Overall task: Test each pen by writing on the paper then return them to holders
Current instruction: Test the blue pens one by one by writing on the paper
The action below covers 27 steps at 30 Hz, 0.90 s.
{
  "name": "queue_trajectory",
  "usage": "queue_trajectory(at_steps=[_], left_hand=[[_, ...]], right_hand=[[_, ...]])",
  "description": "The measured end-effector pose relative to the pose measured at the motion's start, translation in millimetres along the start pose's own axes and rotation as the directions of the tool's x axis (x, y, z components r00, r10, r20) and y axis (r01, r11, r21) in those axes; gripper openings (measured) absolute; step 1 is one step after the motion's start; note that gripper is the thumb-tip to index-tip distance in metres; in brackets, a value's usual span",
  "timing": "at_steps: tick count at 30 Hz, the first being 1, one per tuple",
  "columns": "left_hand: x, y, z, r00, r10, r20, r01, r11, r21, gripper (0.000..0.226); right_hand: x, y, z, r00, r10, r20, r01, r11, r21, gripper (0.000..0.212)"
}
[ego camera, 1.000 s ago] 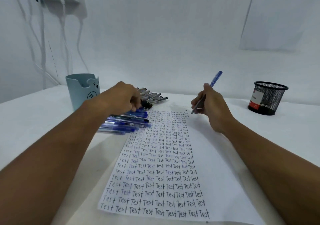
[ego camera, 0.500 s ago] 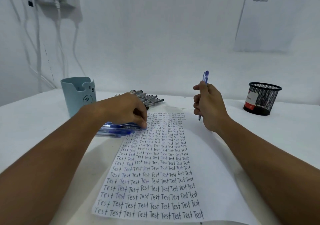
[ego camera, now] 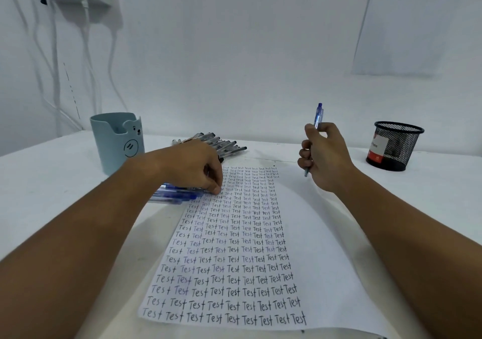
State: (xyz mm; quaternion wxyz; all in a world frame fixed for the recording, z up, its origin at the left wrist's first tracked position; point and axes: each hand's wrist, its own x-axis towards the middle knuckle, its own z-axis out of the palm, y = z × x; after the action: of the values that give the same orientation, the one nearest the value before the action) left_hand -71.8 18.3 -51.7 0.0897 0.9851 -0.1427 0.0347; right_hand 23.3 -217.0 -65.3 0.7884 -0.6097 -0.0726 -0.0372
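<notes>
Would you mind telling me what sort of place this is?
Probably a plain desk workstation: a white table against a bare wall, two pen holders, and a printed instruction sheet taped up.

Right hand: the right hand (ego camera: 323,156) at about 2 o'clock of the paper grips a blue pen (ego camera: 318,115) nearly upright, tip down, clear of the sheet.
Left hand: the left hand (ego camera: 198,168) at 10 o'clock rests on the blue pens (ego camera: 174,195), fingertips (ego camera: 216,189) curled down at the paper's left edge.
Paper: the paper (ego camera: 307,234) lies at centre, its left part filled with rows of "Test".
Pile: black pens (ego camera: 227,147) lie at 11 o'clock, beyond the left hand.
Holders: a pale blue bear holder (ego camera: 117,143) stands at 10 o'clock; a black mesh holder (ego camera: 396,145) at 2 o'clock.
Table: white table (ego camera: 52,187).
</notes>
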Motion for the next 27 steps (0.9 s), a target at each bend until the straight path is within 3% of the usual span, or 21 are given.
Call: queue_trajectory(at_steps=[2,4,7,9,10,13,18,24,27], left_hand=[[0.6,-0.5,1.4,1.000,0.022,-0.020,-0.021,1.000,0.016,0.005],[1.2,0.2,2.2,0.998,0.047,-0.053,-0.045,0.999,0.024,0.003],[2.8,3.5,3.4,0.992,0.060,-0.110,-0.060,0.998,-0.003,0.004],[3.1,6.9,5.3,0.984,0.081,-0.159,-0.086,0.996,-0.024,0.005],[3.6,8.9,6.9,0.978,0.098,-0.185,-0.104,0.994,-0.021,0.006],[6.6,16.7,13.8,0.965,0.129,-0.227,-0.127,0.992,0.021,0.010],[15.4,28.9,28.8,0.945,0.185,-0.268,-0.168,0.982,0.086,0.018],[20.7,36.9,34.0,0.896,0.236,-0.377,-0.213,0.972,0.103,0.024],[20.6,39.1,35.8,0.882,0.241,-0.405,-0.214,0.970,0.112,0.025]], right_hand=[[7.9,0.7,-7.5,0.998,-0.028,-0.062,0.020,0.991,-0.131,0.013],[17.1,4.5,-21.3,0.990,-0.099,-0.098,0.047,0.898,-0.437,0.027],[26.1,12.3,-44.8,0.971,-0.240,-0.018,0.105,0.487,-0.867,0.030],[28.3,14.0,-53.2,0.960,-0.278,0.033,0.111,0.271,-0.956,0.030],[31.0,15.2,-56.2,0.954,-0.297,0.031,0.105,0.235,-0.966,0.030],[38.7,22.6,-62.6,0.942,-0.335,0.010,0.089,0.222,-0.971,0.029],[39.3,26.3,-62.6,0.968,-0.249,0.000,0.064,0.249,-0.966,0.034],[34.3,18.2,-60.4,0.990,-0.120,0.072,0.087,0.128,-0.988,0.028],[34.6,20.3,-62.1,0.990,-0.130,0.061,0.079,0.140,-0.987,0.029]])
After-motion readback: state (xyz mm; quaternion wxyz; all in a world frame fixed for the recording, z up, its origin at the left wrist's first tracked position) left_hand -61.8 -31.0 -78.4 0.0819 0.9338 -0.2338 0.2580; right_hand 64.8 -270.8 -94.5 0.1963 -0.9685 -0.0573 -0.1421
